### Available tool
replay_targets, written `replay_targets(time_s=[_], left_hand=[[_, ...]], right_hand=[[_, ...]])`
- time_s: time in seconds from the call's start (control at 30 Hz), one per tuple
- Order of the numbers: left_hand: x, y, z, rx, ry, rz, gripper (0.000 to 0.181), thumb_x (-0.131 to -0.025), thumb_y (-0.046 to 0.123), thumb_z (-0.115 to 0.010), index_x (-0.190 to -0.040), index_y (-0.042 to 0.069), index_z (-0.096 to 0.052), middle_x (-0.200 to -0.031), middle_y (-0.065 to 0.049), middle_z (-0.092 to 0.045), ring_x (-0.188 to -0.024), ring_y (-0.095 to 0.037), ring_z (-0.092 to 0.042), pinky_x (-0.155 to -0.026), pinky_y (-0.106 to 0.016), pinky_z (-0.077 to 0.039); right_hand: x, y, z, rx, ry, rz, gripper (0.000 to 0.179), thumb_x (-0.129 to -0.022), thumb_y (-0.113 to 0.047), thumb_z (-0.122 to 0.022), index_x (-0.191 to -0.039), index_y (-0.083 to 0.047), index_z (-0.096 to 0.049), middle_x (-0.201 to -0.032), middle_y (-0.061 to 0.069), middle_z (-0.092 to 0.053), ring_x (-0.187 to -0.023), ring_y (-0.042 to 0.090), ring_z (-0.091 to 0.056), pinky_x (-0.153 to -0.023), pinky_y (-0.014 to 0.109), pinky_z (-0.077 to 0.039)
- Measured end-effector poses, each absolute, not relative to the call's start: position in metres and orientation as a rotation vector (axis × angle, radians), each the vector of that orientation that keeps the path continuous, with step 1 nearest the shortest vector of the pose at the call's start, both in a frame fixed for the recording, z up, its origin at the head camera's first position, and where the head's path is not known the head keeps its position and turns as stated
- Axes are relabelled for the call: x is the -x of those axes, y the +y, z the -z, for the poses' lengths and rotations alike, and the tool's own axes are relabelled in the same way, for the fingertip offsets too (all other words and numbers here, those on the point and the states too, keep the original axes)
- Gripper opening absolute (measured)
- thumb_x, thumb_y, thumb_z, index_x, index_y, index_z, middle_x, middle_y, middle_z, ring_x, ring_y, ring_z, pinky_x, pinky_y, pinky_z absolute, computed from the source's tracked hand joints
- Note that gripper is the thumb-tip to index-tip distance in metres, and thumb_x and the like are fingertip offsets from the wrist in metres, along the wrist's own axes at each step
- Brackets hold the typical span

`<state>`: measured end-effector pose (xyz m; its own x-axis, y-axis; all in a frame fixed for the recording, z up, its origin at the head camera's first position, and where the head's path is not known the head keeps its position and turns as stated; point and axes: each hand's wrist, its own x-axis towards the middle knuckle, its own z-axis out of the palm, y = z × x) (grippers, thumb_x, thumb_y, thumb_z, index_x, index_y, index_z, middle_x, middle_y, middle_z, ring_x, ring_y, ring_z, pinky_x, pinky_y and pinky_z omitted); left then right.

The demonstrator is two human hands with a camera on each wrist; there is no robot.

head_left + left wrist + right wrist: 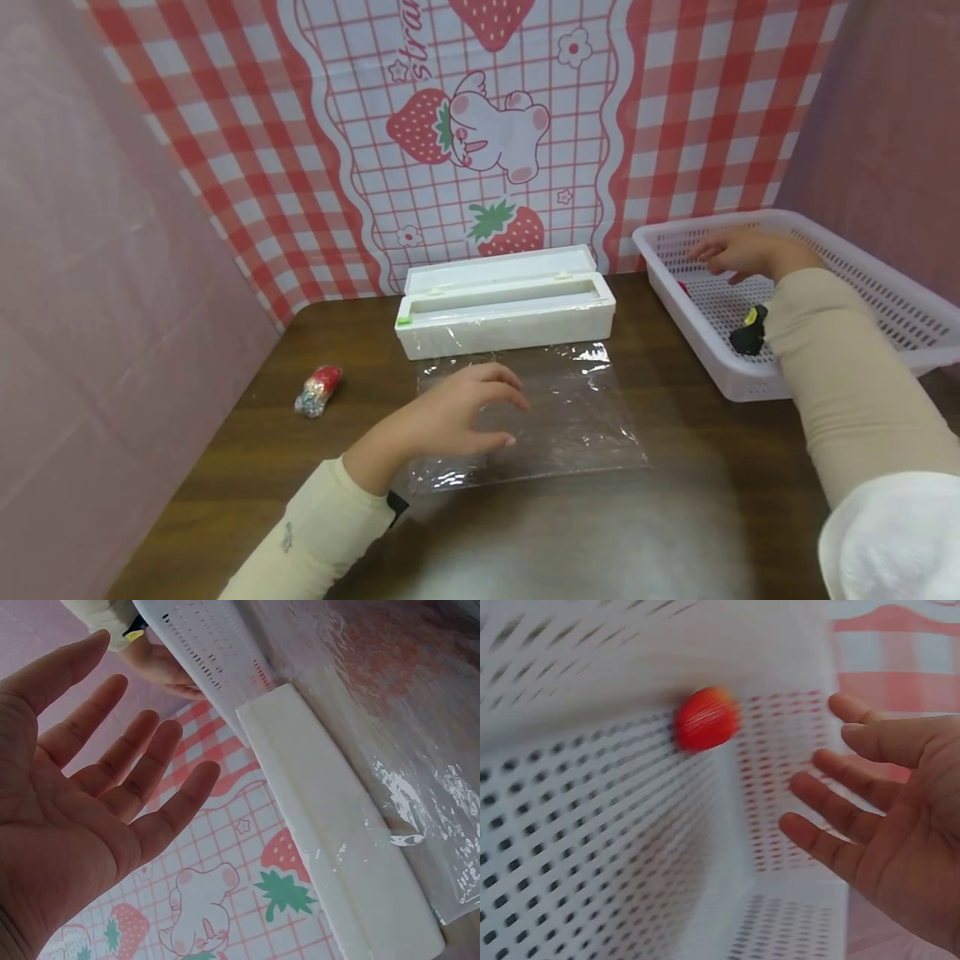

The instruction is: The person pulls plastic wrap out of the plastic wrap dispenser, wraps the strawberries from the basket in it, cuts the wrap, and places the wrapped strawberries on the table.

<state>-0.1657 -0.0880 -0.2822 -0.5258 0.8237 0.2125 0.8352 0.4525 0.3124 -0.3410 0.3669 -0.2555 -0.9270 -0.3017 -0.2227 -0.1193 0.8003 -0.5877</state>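
Judged part-done: wrapped bundle (318,390) lies centre-left; clear film (573,425) is spread mid-frame; red item (707,720), seemingly unwrapped, sits in the basket (678,329), right. Left hand (457,412), right hand (750,252): grip wide, holding nothing.

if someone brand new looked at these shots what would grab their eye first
Probably the strawberry-print cloth with red and white checks, hanging behind the table. Next might come the shiny clear film spread in front of the long white box, with the left hand over it. In the right wrist view, a bright red object stands out inside the white basket.
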Motion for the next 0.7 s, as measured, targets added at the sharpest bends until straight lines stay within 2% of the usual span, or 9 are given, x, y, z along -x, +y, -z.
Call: replay_targets(time_s=[0.2, 0.33, 0.53, 0.7], left_hand=[[0.166, -0.088, 0.286, 1.515, -2.648, 0.597, 0.032, -0.083, 0.020, -0.078, -0.111, 0.011, -0.068, -0.122, -0.005, -0.058, -0.116, -0.019, -0.054, -0.102, -0.033, -0.043], [0.167, -0.087, 0.286, 1.535, -2.618, 0.611, 0.031, -0.082, 0.020, -0.078, -0.110, 0.011, -0.069, -0.121, -0.005, -0.058, -0.115, -0.019, -0.054, -0.101, -0.032, -0.043], [0.167, -0.088, 0.285, 1.525, -2.621, 0.636, 0.031, -0.083, 0.019, -0.077, -0.111, 0.010, -0.069, -0.122, -0.004, -0.058, -0.115, -0.019, -0.053, -0.102, -0.034, -0.042], [0.167, -0.088, 0.286, 1.498, -2.656, 0.644, 0.029, -0.085, 0.020, -0.076, -0.111, 0.011, -0.069, -0.124, -0.004, -0.057, -0.117, -0.019, -0.053, -0.102, -0.034, -0.043]], right_hand=[[0.345, 0.363, 0.272, 0.292, 2.641, 0.716, 0.053, -0.094, -0.005, -0.051, -0.144, 0.004, -0.035, -0.146, 0.036, -0.020, -0.127, 0.057, -0.027, -0.091, 0.067, -0.041], [0.345, 0.354, 0.273, 0.307, 2.602, 0.628, 0.058, -0.092, -0.005, -0.054, -0.145, 0.006, -0.031, -0.145, 0.039, -0.016, -0.127, 0.059, -0.026, -0.091, 0.067, -0.042], [0.346, 0.343, 0.275, 0.266, 2.529, 0.535, 0.064, -0.091, -0.005, -0.051, -0.146, 0.012, -0.021, -0.142, 0.043, -0.018, -0.127, 0.058, -0.029, -0.091, 0.059, -0.047], [0.349, 0.340, 0.280, 0.286, 2.518, 0.495, 0.065, -0.087, -0.001, -0.051, -0.143, 0.014, -0.023, -0.134, 0.041, -0.030, -0.119, 0.050, -0.041, -0.086, 0.053, -0.051]])
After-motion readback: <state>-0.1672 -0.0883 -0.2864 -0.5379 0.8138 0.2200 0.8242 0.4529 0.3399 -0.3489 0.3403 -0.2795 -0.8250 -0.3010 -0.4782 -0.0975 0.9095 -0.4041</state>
